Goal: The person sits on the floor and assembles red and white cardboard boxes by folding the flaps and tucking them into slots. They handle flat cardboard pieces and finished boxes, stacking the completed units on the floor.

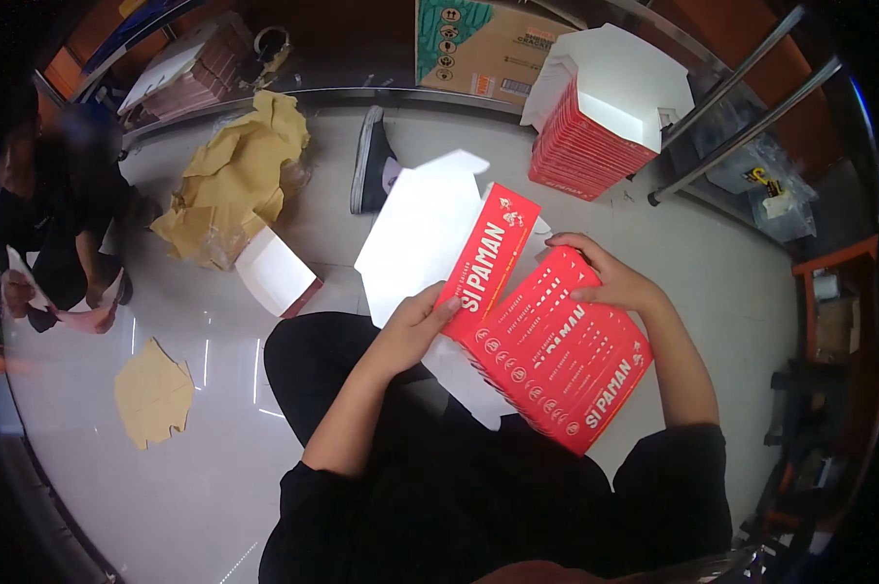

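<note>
A stack of nested red cardboard food boxes (pixel 566 360) leans across my lap, white printing on the red sides. At its far end sits one box with a wider red side panel (pixel 498 255) and a white lid flap (pixel 415 229) spread out to the left. My left hand (pixel 418 329) grips the lower left corner of that end box, thumb on the red panel. My right hand (pixel 609 280) is closed round the stack's upper right edge, thumb lying over the red sides and fingers behind. The insides of the nested boxes are hidden.
A tall stack of red boxes (pixel 595 136) stands at the far right. Ahead left lie crumpled brown paper (pixel 235 175) and one open box (pixel 276 273). A brown paper scrap (pixel 153 394) is on the floor. At left, another person (pixel 65 224) handles a box. Metal rails (pixel 741 127) run at right.
</note>
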### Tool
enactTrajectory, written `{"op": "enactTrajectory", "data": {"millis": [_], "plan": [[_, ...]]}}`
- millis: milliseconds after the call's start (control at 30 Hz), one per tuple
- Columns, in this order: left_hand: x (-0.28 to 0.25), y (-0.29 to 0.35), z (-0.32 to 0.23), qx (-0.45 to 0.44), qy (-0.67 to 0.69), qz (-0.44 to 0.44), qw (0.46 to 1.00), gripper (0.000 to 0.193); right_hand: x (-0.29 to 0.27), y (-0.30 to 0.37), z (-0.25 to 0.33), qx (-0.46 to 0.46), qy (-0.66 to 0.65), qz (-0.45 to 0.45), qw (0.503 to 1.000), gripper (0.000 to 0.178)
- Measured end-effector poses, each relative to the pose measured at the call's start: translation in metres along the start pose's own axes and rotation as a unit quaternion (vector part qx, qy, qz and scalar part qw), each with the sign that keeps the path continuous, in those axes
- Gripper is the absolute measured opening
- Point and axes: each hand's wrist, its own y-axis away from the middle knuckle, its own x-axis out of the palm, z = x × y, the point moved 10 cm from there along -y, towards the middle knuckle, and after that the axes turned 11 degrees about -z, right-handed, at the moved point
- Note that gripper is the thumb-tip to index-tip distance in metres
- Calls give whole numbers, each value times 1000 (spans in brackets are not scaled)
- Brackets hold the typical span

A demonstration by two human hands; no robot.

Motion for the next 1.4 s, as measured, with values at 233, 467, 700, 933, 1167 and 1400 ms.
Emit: {"op": "enactTrajectory", "data": {"millis": [233,467,700,933,1167,1400], "plan": [[18,30,4,-108,19,12,994,40,15,-8,6,-7,-51,27,998,68],[3,3,-20,79,-134,-20,988,86,30,-12,7,52,-3,28,998,59],[43,-65,-50,158,-162,74,971,44,26,-17,11,-18,-72,-44,996,33],[63,-63,-30,91,-144,145,975,16,32,-17,-19,77,-263,-39,961,9],[74,-61,-42,68,-221,193,954,19,30,-17,-11,31,-256,-34,966,7],[67,-67,-31,100,-135,210,963,26,27,-21,-4,33,-222,-35,974,11]]}}
